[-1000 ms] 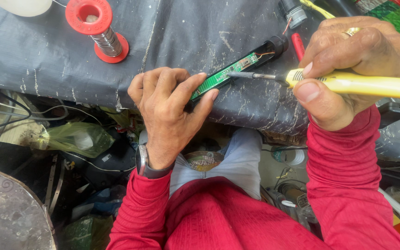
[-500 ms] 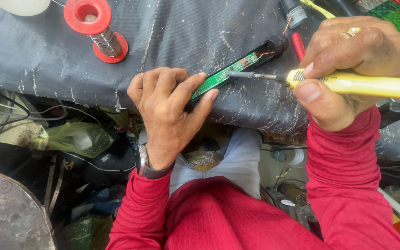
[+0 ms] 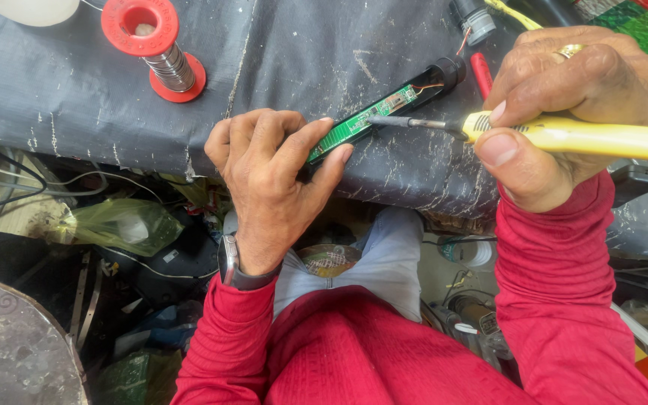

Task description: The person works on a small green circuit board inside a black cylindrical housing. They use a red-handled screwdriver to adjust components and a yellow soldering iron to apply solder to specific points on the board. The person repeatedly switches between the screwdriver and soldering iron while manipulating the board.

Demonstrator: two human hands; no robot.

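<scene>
My left hand (image 3: pixel 275 180) pinches the near end of a narrow green circuit board (image 3: pixel 365 120) that sits in a long black casing (image 3: pixel 433 79) on the dark grey table cover (image 3: pixel 301 52). My right hand (image 3: pixel 564 112), with a ring on one finger, grips a yellow-handled soldering iron (image 3: pixel 586 135). Its metal tip rests on the board near the far end. Thin red wires run from the board into the casing. Both sleeves are red, and a dark watch is on my left wrist.
A red spool of solder wire (image 3: pixel 155 45) stands at the table's far left, beside a white object (image 3: pixel 31 9). A red-handled tool (image 3: pixel 481 71) lies by the casing. Below the table edge are cables, a green plastic bag (image 3: pixel 114 221) and assorted clutter.
</scene>
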